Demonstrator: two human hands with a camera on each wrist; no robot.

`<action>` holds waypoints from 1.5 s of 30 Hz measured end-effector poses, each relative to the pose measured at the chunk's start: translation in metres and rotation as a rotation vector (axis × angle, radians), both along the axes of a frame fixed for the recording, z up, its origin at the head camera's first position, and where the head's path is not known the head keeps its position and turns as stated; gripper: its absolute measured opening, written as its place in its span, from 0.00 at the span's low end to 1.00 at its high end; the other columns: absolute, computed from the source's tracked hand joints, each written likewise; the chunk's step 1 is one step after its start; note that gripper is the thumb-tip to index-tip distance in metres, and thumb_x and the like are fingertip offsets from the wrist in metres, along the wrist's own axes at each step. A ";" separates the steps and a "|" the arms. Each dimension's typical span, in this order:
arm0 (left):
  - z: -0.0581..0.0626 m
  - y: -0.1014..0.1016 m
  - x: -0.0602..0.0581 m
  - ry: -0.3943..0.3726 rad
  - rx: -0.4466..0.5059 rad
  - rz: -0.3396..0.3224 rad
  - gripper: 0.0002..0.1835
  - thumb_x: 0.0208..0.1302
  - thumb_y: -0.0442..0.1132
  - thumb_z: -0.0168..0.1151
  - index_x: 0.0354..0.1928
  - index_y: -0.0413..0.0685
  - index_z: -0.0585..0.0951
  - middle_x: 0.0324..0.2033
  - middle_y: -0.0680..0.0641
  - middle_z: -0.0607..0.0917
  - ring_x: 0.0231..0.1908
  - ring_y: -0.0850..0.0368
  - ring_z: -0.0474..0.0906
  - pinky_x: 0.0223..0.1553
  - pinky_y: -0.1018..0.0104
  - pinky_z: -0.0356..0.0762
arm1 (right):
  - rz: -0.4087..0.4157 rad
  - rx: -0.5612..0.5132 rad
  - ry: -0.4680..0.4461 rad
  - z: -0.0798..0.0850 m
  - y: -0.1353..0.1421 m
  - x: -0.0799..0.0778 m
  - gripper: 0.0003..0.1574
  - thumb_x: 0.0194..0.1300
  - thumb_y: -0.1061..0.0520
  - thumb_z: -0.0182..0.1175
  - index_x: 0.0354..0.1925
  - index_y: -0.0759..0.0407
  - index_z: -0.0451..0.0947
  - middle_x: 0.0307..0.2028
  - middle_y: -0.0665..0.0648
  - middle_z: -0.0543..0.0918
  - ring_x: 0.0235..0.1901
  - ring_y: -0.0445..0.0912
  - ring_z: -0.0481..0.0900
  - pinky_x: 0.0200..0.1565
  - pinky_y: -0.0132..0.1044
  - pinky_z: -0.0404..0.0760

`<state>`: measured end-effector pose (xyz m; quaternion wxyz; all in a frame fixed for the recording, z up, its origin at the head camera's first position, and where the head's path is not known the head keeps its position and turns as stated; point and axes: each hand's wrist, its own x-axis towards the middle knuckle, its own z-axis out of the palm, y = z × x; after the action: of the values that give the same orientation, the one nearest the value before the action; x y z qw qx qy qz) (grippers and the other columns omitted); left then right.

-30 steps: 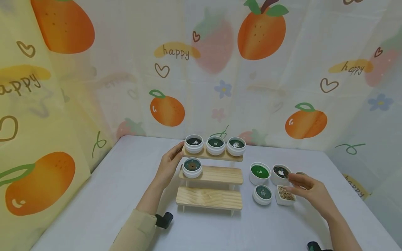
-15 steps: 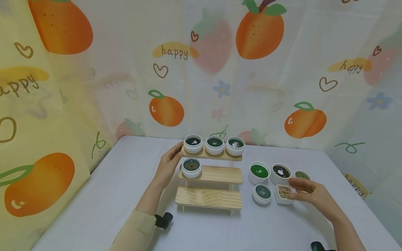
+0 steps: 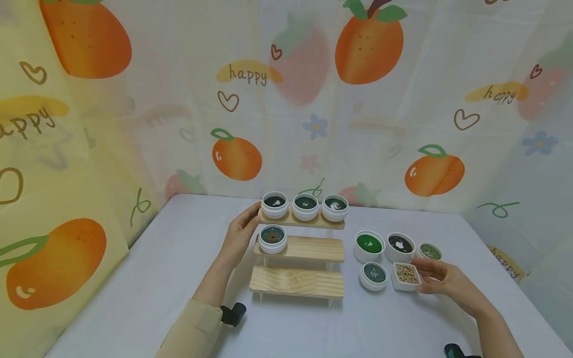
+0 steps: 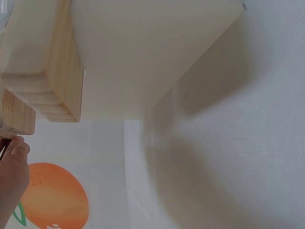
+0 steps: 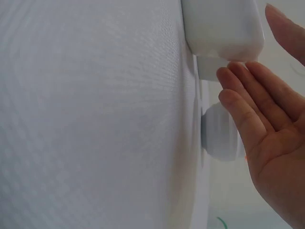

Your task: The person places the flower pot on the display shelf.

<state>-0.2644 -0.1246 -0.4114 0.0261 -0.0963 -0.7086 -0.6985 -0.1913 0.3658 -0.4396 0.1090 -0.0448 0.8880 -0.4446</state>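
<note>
A three-tier wooden display stand (image 3: 297, 282) is at the middle of the table in the head view. My left hand (image 3: 238, 237) grips the left end of its top tier; in the left wrist view the fingers (image 4: 18, 148) meet the wood. My right hand (image 3: 443, 279) is beside a square white dish (image 3: 406, 275) of small beige grains. In the right wrist view its fingers are extended, fingertips right at the dish's side, with the thumb apart. Nearby are a bright green cup (image 3: 369, 244), a dark cup (image 3: 400, 244), a patterned round cup (image 3: 373, 275) and a green-topped cup (image 3: 430, 251).
On the top tier stand three white cups with dark contents, including a middle cup (image 3: 306, 206). A brown-centred cup (image 3: 272, 238) sits at the left of the middle tier. The white table (image 3: 179, 258) meets a fruit-printed cloth (image 3: 179, 124) behind.
My right hand has moved down from the dark cup to the right side of the square dish, uncovering the green-topped cup. The left hand stays at the top tier.
</note>
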 end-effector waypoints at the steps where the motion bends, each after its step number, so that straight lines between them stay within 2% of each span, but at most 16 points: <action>1: 0.000 0.000 0.000 0.001 0.001 0.000 0.26 0.76 0.36 0.48 0.73 0.41 0.62 0.74 0.41 0.65 0.76 0.48 0.58 0.78 0.54 0.56 | 0.001 0.009 -0.005 -0.001 0.000 0.000 0.45 0.60 0.52 0.68 0.69 0.66 0.64 0.67 0.57 0.75 0.47 0.14 0.68 0.49 0.20 0.79; 3: -0.001 0.000 0.000 0.000 0.002 0.002 0.26 0.76 0.36 0.48 0.73 0.41 0.62 0.74 0.41 0.65 0.75 0.49 0.59 0.78 0.55 0.57 | -0.001 0.028 -0.019 -0.003 0.001 -0.001 0.45 0.60 0.51 0.68 0.70 0.67 0.63 0.70 0.70 0.68 0.47 0.15 0.67 0.49 0.21 0.80; 6: -0.001 0.000 -0.001 -0.003 0.002 0.006 0.26 0.76 0.36 0.48 0.73 0.41 0.63 0.73 0.41 0.66 0.75 0.49 0.59 0.78 0.55 0.57 | -0.009 0.041 -0.030 -0.004 0.001 -0.001 0.46 0.60 0.51 0.68 0.70 0.67 0.63 0.69 0.70 0.69 0.51 0.22 0.72 0.50 0.22 0.80; 9: -0.001 0.000 -0.001 -0.006 -0.003 0.008 0.26 0.76 0.36 0.48 0.73 0.41 0.63 0.73 0.41 0.66 0.75 0.49 0.60 0.78 0.55 0.57 | -0.008 0.054 -0.030 -0.003 0.001 -0.001 0.46 0.61 0.50 0.68 0.70 0.67 0.63 0.69 0.70 0.69 0.57 0.39 0.78 0.50 0.25 0.82; 12: -0.001 0.000 -0.001 -0.011 -0.002 0.010 0.26 0.76 0.36 0.48 0.73 0.41 0.63 0.73 0.41 0.66 0.75 0.49 0.59 0.78 0.55 0.57 | -0.004 0.058 -0.032 -0.002 0.000 0.000 0.45 0.61 0.50 0.68 0.70 0.67 0.63 0.68 0.71 0.69 0.61 0.54 0.77 0.51 0.31 0.85; 15: -0.002 -0.001 -0.001 -0.006 0.000 0.007 0.26 0.76 0.36 0.48 0.73 0.40 0.62 0.74 0.40 0.65 0.75 0.47 0.59 0.78 0.53 0.56 | -0.005 0.056 -0.039 -0.002 -0.001 0.000 0.46 0.61 0.51 0.68 0.70 0.68 0.63 0.68 0.72 0.69 0.62 0.61 0.75 0.51 0.33 0.86; 23: -0.001 0.000 -0.001 0.000 -0.004 0.002 0.26 0.76 0.36 0.48 0.73 0.41 0.62 0.74 0.41 0.66 0.75 0.48 0.59 0.77 0.56 0.58 | -0.006 0.066 -0.031 -0.003 0.000 0.000 0.44 0.61 0.51 0.68 0.69 0.68 0.64 0.68 0.73 0.69 0.61 0.60 0.76 0.50 0.30 0.86; 33: -0.001 0.000 0.000 -0.002 -0.013 0.011 0.26 0.76 0.36 0.49 0.73 0.40 0.63 0.73 0.40 0.66 0.75 0.47 0.59 0.78 0.54 0.57 | -0.021 0.060 -0.046 -0.003 0.001 0.000 0.45 0.61 0.50 0.69 0.68 0.68 0.65 0.67 0.73 0.70 0.59 0.58 0.78 0.51 0.37 0.87; 39: 0.000 0.000 0.000 -0.004 -0.013 0.012 0.26 0.76 0.37 0.48 0.73 0.41 0.63 0.73 0.41 0.66 0.75 0.47 0.59 0.78 0.53 0.57 | -0.034 0.057 -0.054 -0.004 0.001 -0.001 0.45 0.61 0.50 0.69 0.68 0.68 0.65 0.65 0.73 0.72 0.56 0.52 0.81 0.50 0.36 0.87; 45: -0.001 0.001 0.000 -0.014 -0.014 0.013 0.27 0.76 0.37 0.48 0.74 0.42 0.62 0.74 0.41 0.65 0.75 0.48 0.59 0.78 0.53 0.57 | -0.045 0.067 -0.052 -0.004 0.001 -0.001 0.46 0.60 0.48 0.70 0.68 0.68 0.65 0.64 0.72 0.73 0.56 0.53 0.80 0.50 0.36 0.87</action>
<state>-0.2648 -0.1240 -0.4120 0.0250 -0.0869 -0.7141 -0.6942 -0.1922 0.3663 -0.4437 0.1234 -0.0097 0.9001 -0.4178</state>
